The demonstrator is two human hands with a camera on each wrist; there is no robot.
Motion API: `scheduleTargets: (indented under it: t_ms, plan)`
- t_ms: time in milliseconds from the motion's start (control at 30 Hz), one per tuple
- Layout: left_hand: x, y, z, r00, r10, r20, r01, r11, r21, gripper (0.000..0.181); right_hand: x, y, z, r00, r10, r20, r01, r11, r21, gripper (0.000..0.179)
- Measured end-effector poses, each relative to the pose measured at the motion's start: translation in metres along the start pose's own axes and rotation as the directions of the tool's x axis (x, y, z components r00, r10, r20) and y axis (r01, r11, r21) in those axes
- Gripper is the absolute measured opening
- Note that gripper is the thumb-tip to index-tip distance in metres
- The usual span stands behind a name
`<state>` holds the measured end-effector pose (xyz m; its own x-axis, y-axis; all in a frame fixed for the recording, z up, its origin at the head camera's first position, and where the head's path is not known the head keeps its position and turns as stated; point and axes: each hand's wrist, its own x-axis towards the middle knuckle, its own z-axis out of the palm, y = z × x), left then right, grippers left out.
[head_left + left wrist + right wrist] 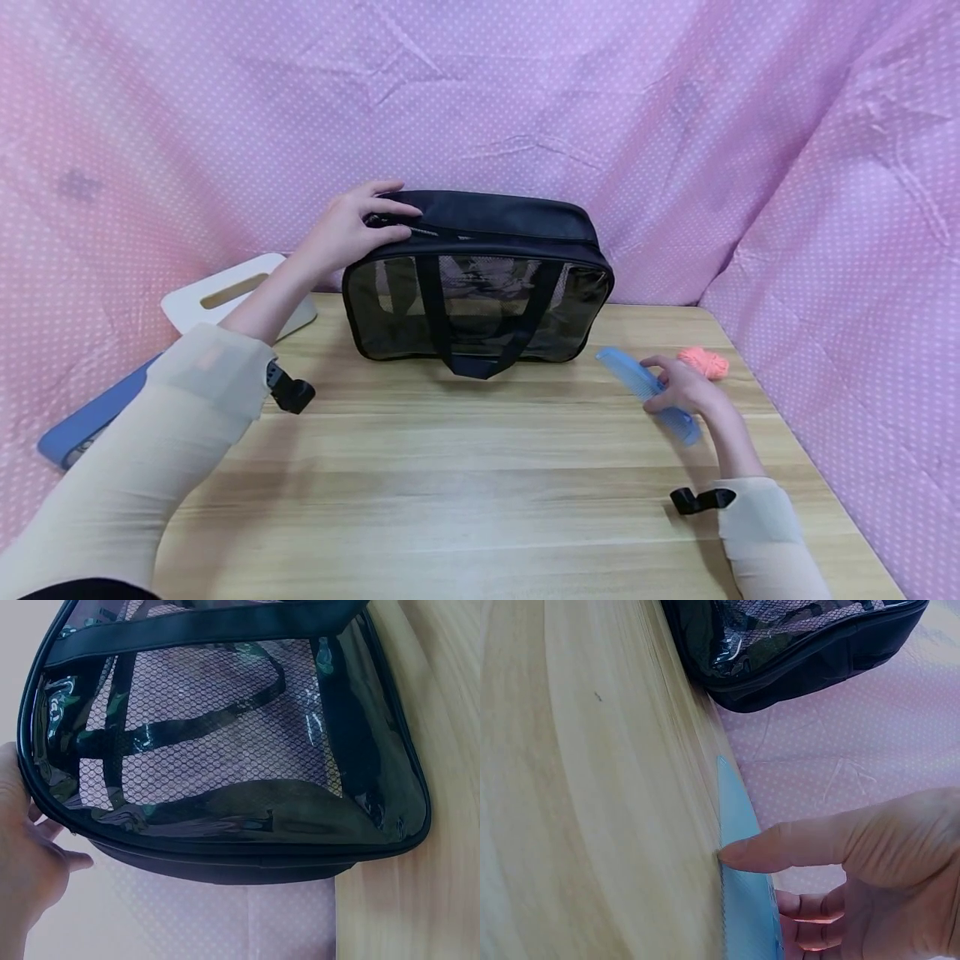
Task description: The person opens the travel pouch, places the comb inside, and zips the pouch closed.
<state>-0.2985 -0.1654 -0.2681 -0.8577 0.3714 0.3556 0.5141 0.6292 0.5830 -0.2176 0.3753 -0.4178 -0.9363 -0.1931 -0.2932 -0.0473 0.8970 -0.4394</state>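
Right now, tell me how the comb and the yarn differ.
The comb is blue; the yarn is coral pink. The comb is long and flat, the yarn a short, plump bundle. The right hand pinches the comb, not the yarn. Both are on the person's right.

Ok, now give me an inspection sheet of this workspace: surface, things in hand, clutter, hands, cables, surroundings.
Surface: wood-grain table; one small dark mark shows in the right wrist view.
Things in hand: black bag with a clear front, upright toward the back; blue comb to its right.
Clutter: coral yarn near the comb; white object with a slot and blue object at left, both partly hidden.
Hands: left hand touches the bag's top at its left end; right hand pinches the comb.
Cables: nothing seen.
Surroundings: pink dotted cloth behind and at both sides.
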Motion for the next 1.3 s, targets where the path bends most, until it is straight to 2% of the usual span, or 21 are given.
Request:
scheduleTargets:
  t_ms: [267, 400, 633, 800, 933, 1100, 1300]
  plan:
    - [0.000, -0.001, -0.003, 0.993, -0.045, 0.106, 0.041, 0.998, 0.044, 0.041, -0.001, -0.002, 0.002, 0.999, -0.028, -0.017, 0.027, 0.999, -0.039, 0.085]
    - [0.001, -0.003, -0.002, 0.988, -0.062, 0.140, 0.056, 0.997, 0.043, 0.042, -0.002, -0.002, 0.002, 0.999, -0.036, -0.019, 0.035, 0.998, -0.044, 0.086]
    - [0.001, -0.005, -0.003, 0.984, -0.089, 0.153, 0.084, 0.996, 0.038, 0.043, -0.002, -0.003, 0.001, 0.997, -0.057, -0.046, 0.054, 0.997, -0.052, 0.090]
    - [0.003, -0.005, -0.003, 0.978, -0.114, 0.173, 0.104, 0.992, 0.069, 0.046, -0.001, -0.002, 0.002, 0.995, -0.080, -0.061, 0.076, 0.995, -0.060, 0.095]
    - [0.005, -0.004, -0.003, 0.973, -0.128, 0.190, 0.114, 0.990, 0.087, 0.047, -0.001, -0.001, 0.003, 0.996, -0.067, -0.066, 0.063, 0.996, -0.060, 0.097]
    - [0.005, -0.005, -0.003, 0.970, -0.134, 0.202, 0.120, 0.990, 0.081, 0.047, -0.002, -0.002, 0.000, 0.994, -0.055, -0.097, 0.051, 0.998, -0.049, 0.093]
    - [0.006, -0.008, -0.002, 0.970, -0.132, 0.205, 0.120, 0.990, 0.074, 0.048, -0.001, -0.004, -0.008, 0.984, -0.032, -0.176, 0.038, 0.999, 0.028, 0.083]
